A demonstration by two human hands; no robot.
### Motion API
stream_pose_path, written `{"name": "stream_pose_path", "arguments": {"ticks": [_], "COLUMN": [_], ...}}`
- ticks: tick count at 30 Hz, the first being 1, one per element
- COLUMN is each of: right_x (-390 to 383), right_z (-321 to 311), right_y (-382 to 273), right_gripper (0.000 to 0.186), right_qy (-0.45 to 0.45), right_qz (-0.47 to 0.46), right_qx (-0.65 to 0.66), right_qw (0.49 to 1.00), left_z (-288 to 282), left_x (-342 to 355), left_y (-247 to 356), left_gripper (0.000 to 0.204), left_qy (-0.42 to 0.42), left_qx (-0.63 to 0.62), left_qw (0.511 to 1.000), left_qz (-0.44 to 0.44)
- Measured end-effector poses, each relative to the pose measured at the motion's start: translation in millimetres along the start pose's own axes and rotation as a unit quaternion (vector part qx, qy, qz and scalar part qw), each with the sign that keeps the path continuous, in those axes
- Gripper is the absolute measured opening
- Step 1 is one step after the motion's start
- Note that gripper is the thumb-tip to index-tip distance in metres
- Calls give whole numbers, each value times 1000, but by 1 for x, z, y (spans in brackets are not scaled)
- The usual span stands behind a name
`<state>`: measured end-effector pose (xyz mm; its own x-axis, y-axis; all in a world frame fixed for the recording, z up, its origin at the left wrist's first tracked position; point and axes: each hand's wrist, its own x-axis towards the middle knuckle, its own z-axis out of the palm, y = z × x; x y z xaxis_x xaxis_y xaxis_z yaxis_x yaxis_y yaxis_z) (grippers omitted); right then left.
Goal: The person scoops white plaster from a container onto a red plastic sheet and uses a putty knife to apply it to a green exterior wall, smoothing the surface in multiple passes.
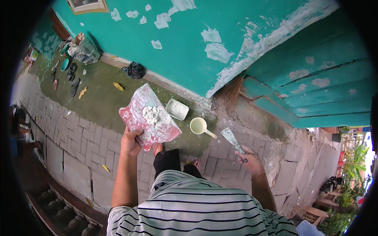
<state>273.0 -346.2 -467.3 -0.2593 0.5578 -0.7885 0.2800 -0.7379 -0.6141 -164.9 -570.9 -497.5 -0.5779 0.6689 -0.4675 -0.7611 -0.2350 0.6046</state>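
Observation:
My left hand [132,141] grips the lower left of a red board smeared with white [165,131], which carries a lump of white paste [153,116]. My right hand [249,159] holds a putty knife [230,137], its blade coated with pale paste and pointing up and left. Beyond the board, on the mossy ground, are a rectangular white container with white residue [177,108] and a cream dipper [197,125] with its handle toward the lower right.
A teal wall [110,27] with white patches borders the walkway, beside teal boards [315,86] and a straw broom [232,90]. Along it lie a black bag [134,70], sacks [84,51] and sandals [75,87]. Another person's legs [27,147] show at far left, above dark balusters [63,208].

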Motion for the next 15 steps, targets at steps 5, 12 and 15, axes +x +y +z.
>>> {"name": "stream_pose_path", "arguments": {"ticks": [5, 12, 15], "right_x": [57, 252, 352], "right_z": [42, 74, 62], "right_y": [44, 132, 187], "right_gripper": [38, 50, 43], "right_qy": [12, 107, 155], "right_qz": [58, 74, 46], "right_qx": [24, -42, -148], "right_qw": [998, 991, 976], "left_z": [-41, -104, -132], "left_x": [63, 150, 194], "left_y": [-10, -66, -115], "left_gripper": [65, 64, 69], "left_qy": [-15, -31, -56], "left_qx": [20, 72, 86], "left_qw": [996, 981, 974], "left_qz": [-83, -178, -203]}}
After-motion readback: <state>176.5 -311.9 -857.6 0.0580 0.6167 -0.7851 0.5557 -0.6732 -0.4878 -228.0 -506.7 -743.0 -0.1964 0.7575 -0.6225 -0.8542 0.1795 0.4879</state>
